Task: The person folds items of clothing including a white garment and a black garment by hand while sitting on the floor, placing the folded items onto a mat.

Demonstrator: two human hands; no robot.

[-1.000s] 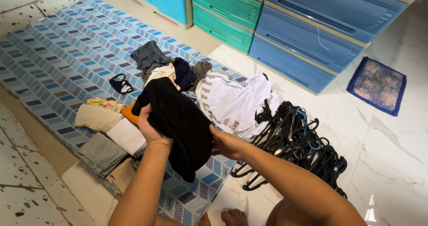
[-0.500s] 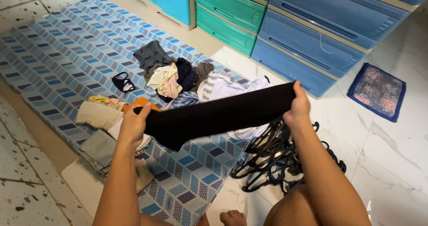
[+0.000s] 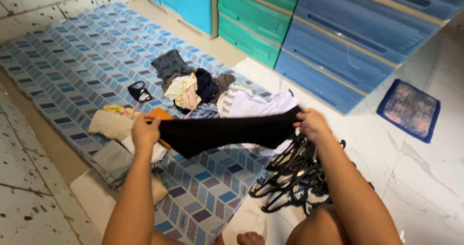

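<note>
Left hand: the left hand [image 3: 145,131] grips one end of a black garment [image 3: 224,133], fingers closed on the cloth.
Right hand: the right hand [image 3: 313,125] pinches the other end, hands held well apart.
Garment: stretched level in the air above a blue patterned mat [image 3: 72,66].
Behind it: a loose pile of clothes [image 3: 212,92].
Left side: folded clothes [image 3: 113,143] stacked on the mat.
Right side: black hangers [image 3: 295,177] heaped on the white floor.
Far wall: blue and green plastic drawers [image 3: 309,37].

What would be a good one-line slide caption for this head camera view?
Left hand and right hand stretch a black garment above a patterned mat, near unfolded laundry and black hangers.
</note>
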